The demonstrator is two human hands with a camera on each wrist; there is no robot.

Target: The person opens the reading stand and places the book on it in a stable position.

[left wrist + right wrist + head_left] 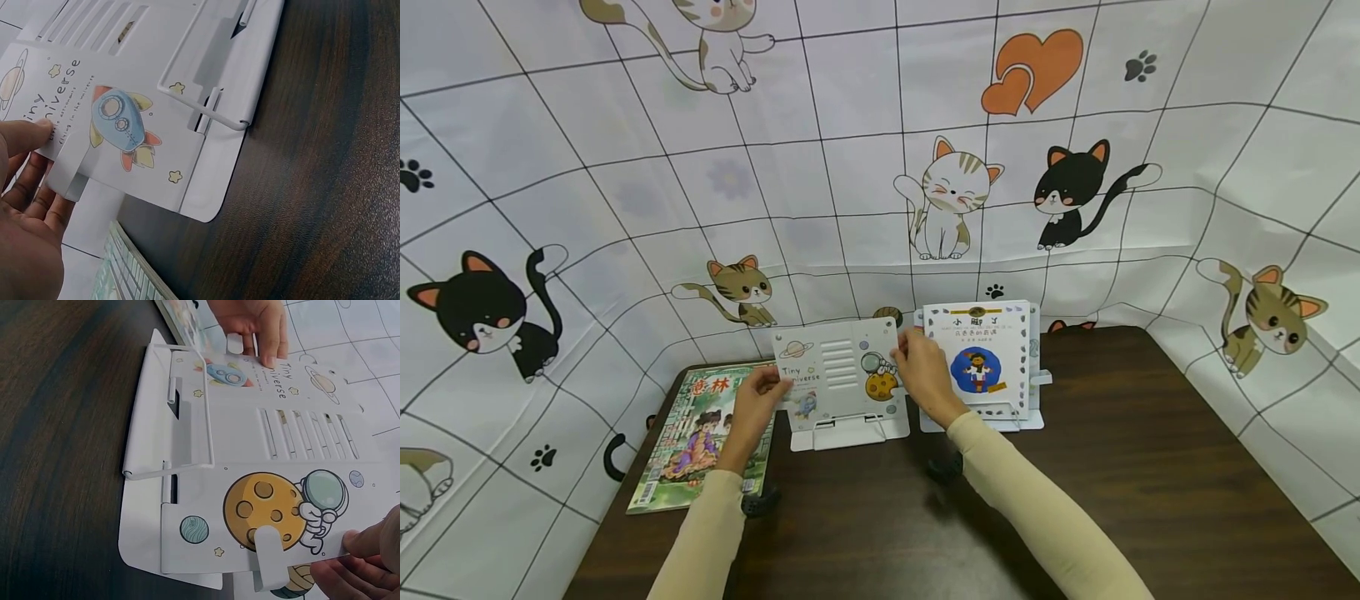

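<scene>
A white metal book stand (842, 392) printed with a planet, a rocket and an astronaut stands tilted back on the dark table. My left hand (754, 408) pinches its left edge, thumb on the printed face near the lettering and fingers behind, as the left wrist view shows. At the opposite edge my right hand (925, 371) pinches the plate beside the astronaut, close to a white side clip (270, 556). The stand's wire page holder (206, 412) lies along its bottom ledge. No book rests on this stand.
Right of it, a second stand (1033, 417) bears a white book (977, 354) with a blue round picture. A colourful magazine (700, 442) lies flat at the table's left, partly under my left arm. A cat-printed cloth wall (842, 192) rises behind the dark table (865, 533).
</scene>
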